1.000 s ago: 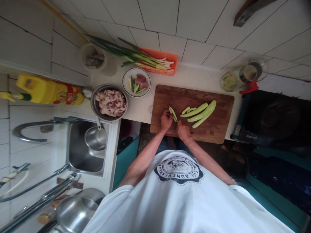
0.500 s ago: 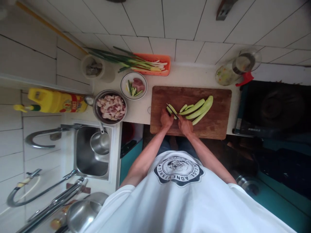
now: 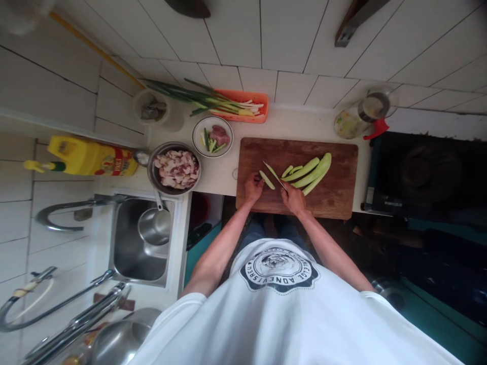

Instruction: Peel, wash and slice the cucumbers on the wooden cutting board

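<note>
My right hand [image 3: 294, 199] grips a knife [image 3: 274, 175], its narrow blade slanting up and left over the wooden cutting board [image 3: 300, 149]. Beside the blade lies a short, pale green strip of gourd-like vegetable [image 3: 267, 180]. My left hand [image 3: 253, 187] rests on the board just left of this strip, fingers slightly apart; whether a fingertip touches the strip is hard to see. Another slender piece sits along the blade's far side. To the right of the knife are long peeled pieces [image 3: 317, 175] of the same vegetable and a few small strips [image 3: 292, 170].
Behind the board stand an orange basket [image 3: 261, 119] of scallions and a plate [image 3: 197, 147] with meat and cut greens. Left are a bowl of chopped meat [image 3: 177, 170], a yellow oil jug [image 3: 91, 154] and the sink [image 3: 125, 248]. A glass jug [image 3: 348, 124] and dark stove [image 3: 418, 172] are right.
My left hand has moved left, off the vegetable it was holding against the blade. A cut strip now lies separate between that hand and the knife. My right hand has shifted slightly right.
</note>
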The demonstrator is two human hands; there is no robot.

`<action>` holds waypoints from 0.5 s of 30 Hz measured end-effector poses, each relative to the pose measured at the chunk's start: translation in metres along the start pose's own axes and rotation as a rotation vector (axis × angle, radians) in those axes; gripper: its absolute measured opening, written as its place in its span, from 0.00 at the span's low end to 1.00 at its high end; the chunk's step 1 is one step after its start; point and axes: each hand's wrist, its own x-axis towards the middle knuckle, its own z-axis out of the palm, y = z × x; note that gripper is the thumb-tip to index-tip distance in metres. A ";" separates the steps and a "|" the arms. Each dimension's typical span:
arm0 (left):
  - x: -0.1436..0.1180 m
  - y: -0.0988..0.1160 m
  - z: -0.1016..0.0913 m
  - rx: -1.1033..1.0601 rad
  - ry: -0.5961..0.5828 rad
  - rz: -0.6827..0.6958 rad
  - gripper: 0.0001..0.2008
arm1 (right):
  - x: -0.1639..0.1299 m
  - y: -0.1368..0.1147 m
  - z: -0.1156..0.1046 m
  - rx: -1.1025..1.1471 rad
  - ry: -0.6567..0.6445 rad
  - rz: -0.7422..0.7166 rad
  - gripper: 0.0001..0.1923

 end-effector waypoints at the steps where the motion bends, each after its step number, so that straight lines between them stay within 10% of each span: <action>1: 0.001 -0.001 -0.004 -0.047 0.000 -0.037 0.18 | -0.001 0.001 0.000 -0.010 -0.007 0.006 0.31; 6: 0.005 0.006 -0.024 -0.100 0.041 -0.072 0.15 | 0.001 -0.001 -0.002 -0.135 -0.057 0.011 0.32; 10: 0.005 0.026 -0.046 0.037 0.172 0.148 0.12 | 0.001 -0.006 0.002 -0.199 -0.051 -0.023 0.31; 15: 0.029 0.054 -0.045 0.183 -0.284 0.446 0.14 | -0.001 -0.008 0.009 -0.278 -0.047 -0.072 0.31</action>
